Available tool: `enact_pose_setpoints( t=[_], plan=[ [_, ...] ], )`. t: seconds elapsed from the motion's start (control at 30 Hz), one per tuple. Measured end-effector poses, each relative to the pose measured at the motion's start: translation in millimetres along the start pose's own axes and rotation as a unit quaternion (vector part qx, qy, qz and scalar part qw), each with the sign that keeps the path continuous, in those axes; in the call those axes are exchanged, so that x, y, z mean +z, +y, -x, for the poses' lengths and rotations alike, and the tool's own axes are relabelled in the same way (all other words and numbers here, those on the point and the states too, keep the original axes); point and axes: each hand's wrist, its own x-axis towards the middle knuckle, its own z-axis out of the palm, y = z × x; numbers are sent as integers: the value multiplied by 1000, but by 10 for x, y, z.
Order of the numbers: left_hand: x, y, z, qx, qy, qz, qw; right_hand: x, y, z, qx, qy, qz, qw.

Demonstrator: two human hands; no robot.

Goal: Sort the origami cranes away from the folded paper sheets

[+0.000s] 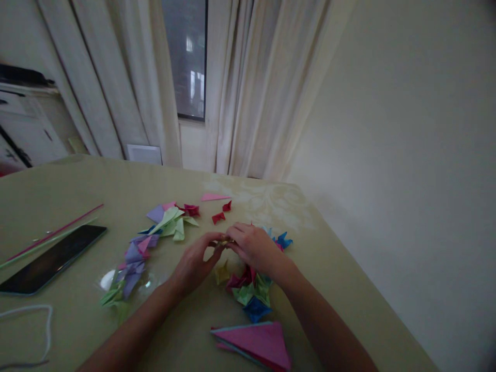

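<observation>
My left hand (194, 262) and my right hand (256, 247) meet above the table. Their fingertips pinch a small yellowish piece of folded paper (225, 242), largely hidden by the fingers. Just below them lies a yellow origami piece (222, 273). Under and beside my right hand is a cluster of folded paper pieces, among them a green one (248, 294), a dark red one (237, 282) and blue ones (257, 309) (284, 239). Two small red folded pieces (218, 217) (227, 206) sit beyond my hands, near a flat pink paper triangle (215, 197).
Left of my hands curves a row of purple, pink and green folded papers (134, 258). A stack of pink folded sheets (259, 341) lies near me. A black phone or tablet (50, 261), thin paper strips (58, 230) and a white cable (48, 325) occupy the left side. A wall (406, 181) borders the right.
</observation>
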Motion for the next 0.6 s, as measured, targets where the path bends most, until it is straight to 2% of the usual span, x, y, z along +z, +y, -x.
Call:
enact_pose_setpoints(
  t=[0.07,0.13,0.2,0.27,0.3,0.37,0.43,0.5,0.53,0.6],
  plan=[
    [-59,-18,-13,-38,-20,-35,998,6,9,-11,24,-3,6,1000],
    [-157,-84,-27,-81,-46,-139,986,32,23,-24,47,-12,22,999],
    [-261,-170,-32,-129,-60,-291,946,88,36,-41,64,-22,53,996],
    [-345,-252,-24,-167,-74,-419,889,165,43,-61,75,-31,87,993],
    [-376,-289,-17,-180,-88,-457,867,203,42,-71,78,-36,101,991],
    [-420,-354,-3,-195,-125,-479,846,261,29,-84,83,-62,117,988],
    [-449,-407,-2,-202,-161,-461,849,276,2,-84,88,-104,115,984],
    [-475,-440,-17,-196,-165,-430,866,247,-26,-71,92,-136,103,981],
    [-488,-445,-30,-187,-146,-411,880,221,-35,-61,94,-139,96,981],
    [-508,-422,-63,-159,-69,-360,916,162,-39,-41,94,-115,78,986]
  ],
)
